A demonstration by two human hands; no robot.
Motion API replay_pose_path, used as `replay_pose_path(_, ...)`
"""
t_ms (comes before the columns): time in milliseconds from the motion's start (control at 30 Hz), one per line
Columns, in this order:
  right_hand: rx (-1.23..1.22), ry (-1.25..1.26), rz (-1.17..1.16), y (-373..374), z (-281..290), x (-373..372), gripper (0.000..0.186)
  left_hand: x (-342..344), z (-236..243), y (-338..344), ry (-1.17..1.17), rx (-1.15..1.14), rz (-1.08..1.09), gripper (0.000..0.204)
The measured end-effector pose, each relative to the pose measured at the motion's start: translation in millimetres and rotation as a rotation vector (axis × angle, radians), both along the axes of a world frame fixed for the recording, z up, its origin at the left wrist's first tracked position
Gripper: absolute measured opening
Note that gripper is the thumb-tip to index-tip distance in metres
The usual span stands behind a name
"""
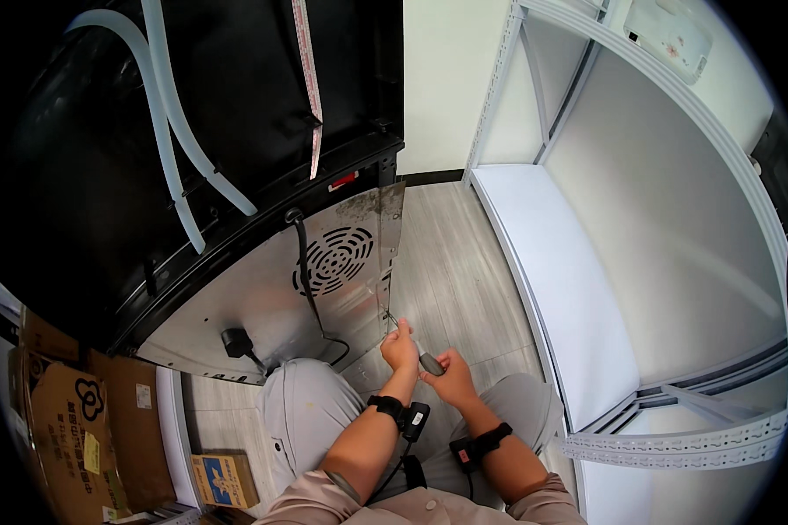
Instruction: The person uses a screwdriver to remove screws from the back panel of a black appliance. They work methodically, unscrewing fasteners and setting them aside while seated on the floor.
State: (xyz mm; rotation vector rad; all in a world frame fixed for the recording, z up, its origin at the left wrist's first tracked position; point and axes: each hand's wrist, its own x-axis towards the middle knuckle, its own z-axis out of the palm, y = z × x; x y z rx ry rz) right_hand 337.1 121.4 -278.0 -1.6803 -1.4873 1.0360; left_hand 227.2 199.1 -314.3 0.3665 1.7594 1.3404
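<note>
My right hand [453,382] is closed on the dark grey handle of a screwdriver [431,364]. Its shaft runs up and left toward the right edge of a perforated metal back panel [236,306]. Around the shaft, close to that edge, the fingers of my left hand [400,348] are curled. The tip meets the panel edge or lies very near it; contact is too small to make out. The panel belongs to a big black appliance [236,79] and has a round slotted vent [337,261]. From its top hangs a black power cord [305,280], with a plug [235,342] at the panel's lower left.
Two pale hoses [162,105] and a printed strip [308,79] hang down the appliance's back. White metal shelving [552,289] stands close on the right. Cardboard boxes [105,429] fill the lower left, with a smaller box [226,479] beside my knee.
</note>
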Motion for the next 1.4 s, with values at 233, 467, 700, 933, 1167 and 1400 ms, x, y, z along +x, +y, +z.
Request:
replay_pose_path(233,-0.756,0.730,-0.105,10.6,29.6,7.3,0.039,-5.2,-9.6,4.9,-0.055,0.058,0.003,0.045)
replay_pose_path(467,-0.744,0.775,0.032,9.5,14.3,16.5,0.033,-1.6,-0.1,2.9,-0.020,0.036,0.019,0.044)
replay_pose_path(700,-0.270,0.330,0.065,6.2,-15.7,8.0,0.027,0.5,6.6,0.5,-0.011,-0.012,0.013,0.044)
replay_pose_path(933,-0.288,0.242,0.032,5.0,-23.5,6.8,0.038,2.7,9.2,-0.5,0.060,-0.002,-0.030,0.044)
replay_pose_path(1167,-0.802,0.747,-0.025,12.8,19.6,9.0,0.031,-2.3,0.7,0.1,0.109,0.004,-0.010,0.044)
replay_pose_path(1400,-0.571,0.608,0.121,11.6,-6.9,12.4,0.028,-0.1,10.9,0.6,0.117,-0.025,0.008,0.046)
